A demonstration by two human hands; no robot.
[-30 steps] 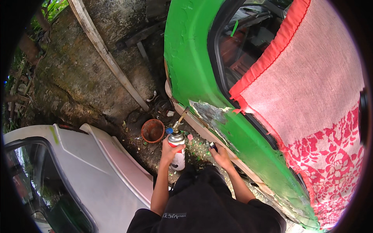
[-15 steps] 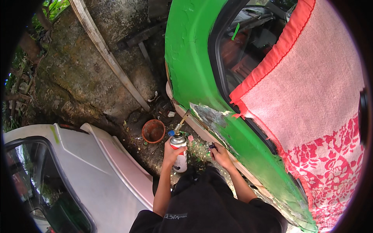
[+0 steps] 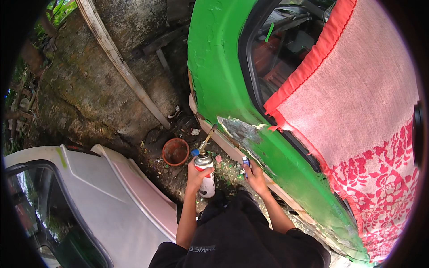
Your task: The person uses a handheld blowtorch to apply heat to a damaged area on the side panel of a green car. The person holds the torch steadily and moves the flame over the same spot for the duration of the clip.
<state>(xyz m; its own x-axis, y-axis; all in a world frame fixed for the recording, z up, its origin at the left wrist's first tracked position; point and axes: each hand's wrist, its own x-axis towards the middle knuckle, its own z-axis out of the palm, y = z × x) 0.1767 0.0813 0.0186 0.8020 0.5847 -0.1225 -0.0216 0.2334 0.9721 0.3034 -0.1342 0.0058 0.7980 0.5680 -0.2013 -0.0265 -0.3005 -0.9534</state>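
My left hand [image 3: 195, 177] is wrapped round a white and red gas canister [image 3: 208, 184], held upright in front of me. A brass torch head [image 3: 206, 144] with a blue knob is fitted on top, its nozzle slanting up toward the green car. In my right hand [image 3: 256, 180] is a small blue lighter [image 3: 246, 165], its pale top pointing up, a short way right of the canister. No flame shows at either one. Ahead of my hands, the green car body [image 3: 223, 89] has a bare, flaking grey patch [image 3: 241, 130] with ragged paint edges.
A patterned pink and red towel [image 3: 353, 102] hangs over the car's window. The white car [image 3: 103, 187] stands close on my left. Between them, a terracotta pot [image 3: 175, 152] sits on littered ground. A long pale strip [image 3: 120, 62] leans on the stained wall [image 3: 80, 89].
My right hand has turned, and the lighter in it now stands up in plain view. The canister in my left hand has hardly moved.
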